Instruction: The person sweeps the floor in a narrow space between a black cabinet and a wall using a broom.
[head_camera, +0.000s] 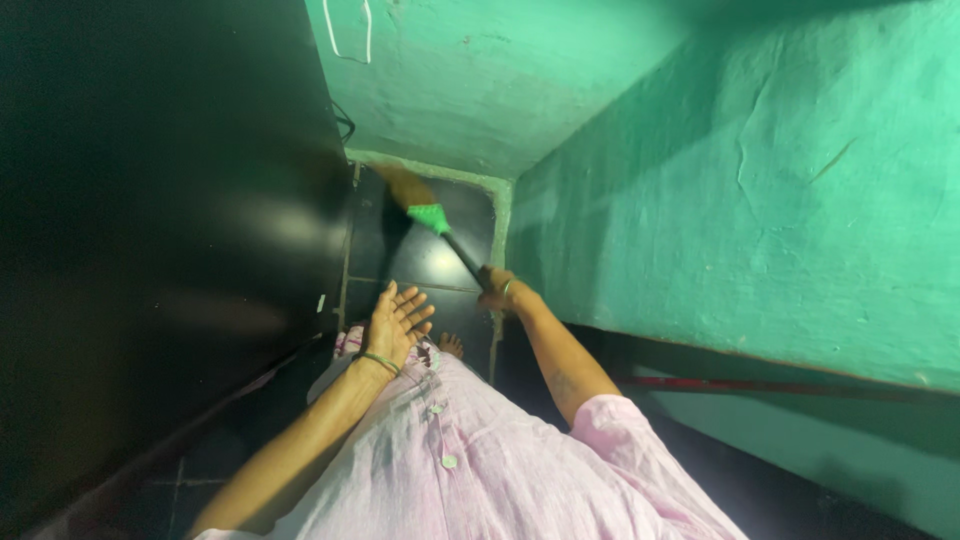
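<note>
Two bare hands show above a dark, glossy tiled floor (425, 262) in a narrow passage. The right hand (497, 290) is closed around the thin dark handle of a broom (428, 216), whose green plastic collar and blurred brownish bristles reach ahead of it toward the floor's far corner. The left hand (397, 322) is spread flat, fingers apart, holding nothing, over a pale pink buttoned garment (470, 460). Rough green plaster wall (740, 200) stands on the right, a smooth black cabinet (150, 230) on the left
</note>
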